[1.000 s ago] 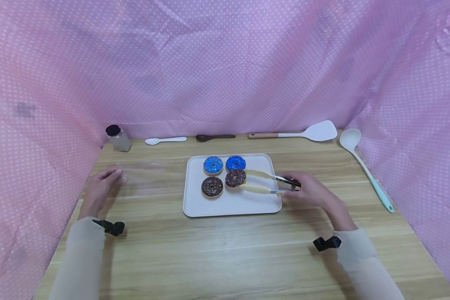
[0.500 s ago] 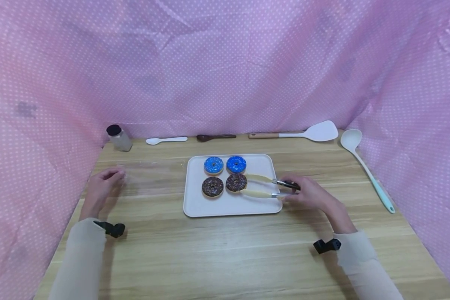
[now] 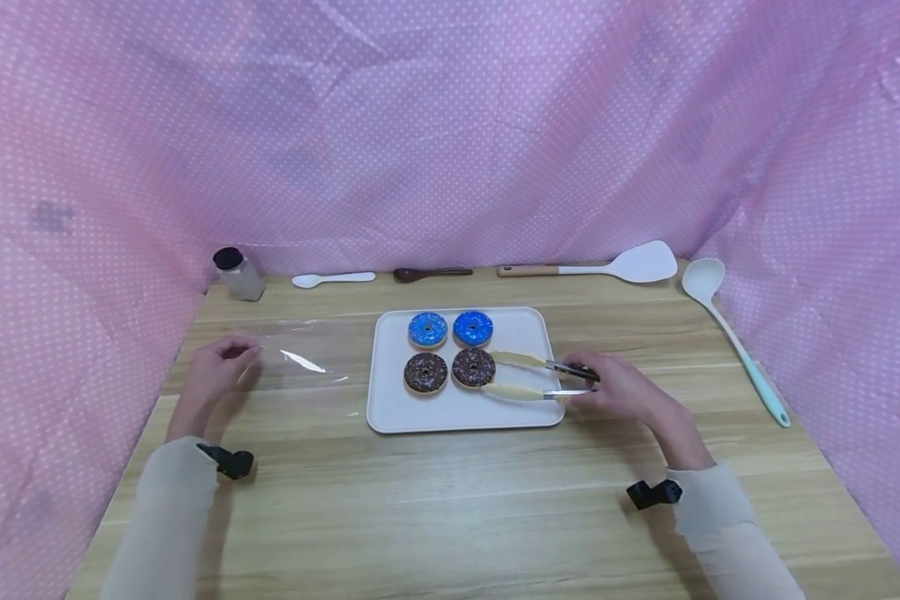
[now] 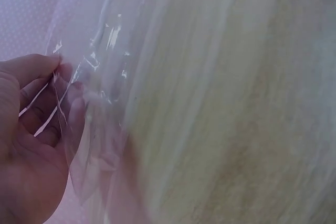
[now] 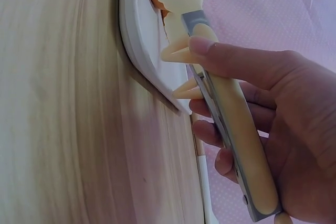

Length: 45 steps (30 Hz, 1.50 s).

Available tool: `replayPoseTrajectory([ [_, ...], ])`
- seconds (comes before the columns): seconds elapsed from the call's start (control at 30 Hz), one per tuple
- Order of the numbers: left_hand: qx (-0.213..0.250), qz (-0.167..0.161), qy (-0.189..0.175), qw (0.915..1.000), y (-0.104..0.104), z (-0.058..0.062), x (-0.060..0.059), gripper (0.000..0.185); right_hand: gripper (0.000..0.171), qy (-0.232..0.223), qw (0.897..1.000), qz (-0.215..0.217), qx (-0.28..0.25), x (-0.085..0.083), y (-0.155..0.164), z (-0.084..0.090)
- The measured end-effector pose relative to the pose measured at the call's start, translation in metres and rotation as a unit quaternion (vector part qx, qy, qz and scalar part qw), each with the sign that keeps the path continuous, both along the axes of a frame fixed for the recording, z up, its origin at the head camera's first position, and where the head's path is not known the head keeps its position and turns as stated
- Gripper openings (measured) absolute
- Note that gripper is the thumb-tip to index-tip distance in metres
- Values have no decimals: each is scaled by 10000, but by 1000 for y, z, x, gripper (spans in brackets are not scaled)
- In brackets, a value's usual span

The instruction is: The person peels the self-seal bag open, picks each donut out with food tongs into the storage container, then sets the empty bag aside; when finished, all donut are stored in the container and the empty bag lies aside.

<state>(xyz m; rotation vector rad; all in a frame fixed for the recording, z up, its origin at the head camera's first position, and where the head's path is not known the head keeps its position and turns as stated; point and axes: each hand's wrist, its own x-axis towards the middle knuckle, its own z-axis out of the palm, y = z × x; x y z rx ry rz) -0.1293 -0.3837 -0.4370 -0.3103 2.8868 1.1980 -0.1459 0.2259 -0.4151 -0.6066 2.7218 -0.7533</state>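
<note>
My left hand pinches the edge of a clear plastic bag between thumb and fingertips; in the left wrist view, the crinkled film hangs over the fingers. In my right hand are tongs with cream tips and metal arms. The tips stand spread at the right edge of a chocolate doughnut on a white tray; whether they touch it I cannot tell. Left of it lies another chocolate doughnut. Behind are a light blue doughnut and a darker blue doughnut.
Along the back edge stand a black-capped jar, a white spoon, a brown spoon and a white spatula. A ladle lies at the right edge. Pink dotted cloth encloses the wooden table.
The right chocolate doughnut has come down towards me, level with the other one. The tongs came with it and their tips now sit at its right edge. My left hand shifted slightly right.
</note>
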Motion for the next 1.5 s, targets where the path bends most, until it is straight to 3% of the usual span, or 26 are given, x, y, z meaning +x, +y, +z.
replayPoseTrajectory([
  [0.17,-133,-182,120,9997,4,-2,0,36,56,-106,9999,-3,-6,1,-1,-1],
  [0.6,-265,-279,209,9990,4,-11,0,32,60,-50,9996,-244,-154,5,18,2],
  [0.9,-130,-281,169,9994,4,-7,1,39,67,436,9927,-1034,-450,2,42,0],
  [1.03,-83,-152,75,9998,5,0,2,45,70,559,9851,-1575,-411,1,48,-5],
  [1.17,-121,35,220,9997,5,4,1,43,74,551,9734,-2169,-483,2,49,-10],
  [1.33,-82,419,572,9974,7,6,-3,44,80,309,9535,-2915,-705,2,50,-16],
  [1.5,6,919,996,9908,15,8,-9,42,88,51,9259,-3691,-802,0,50,-23],
])
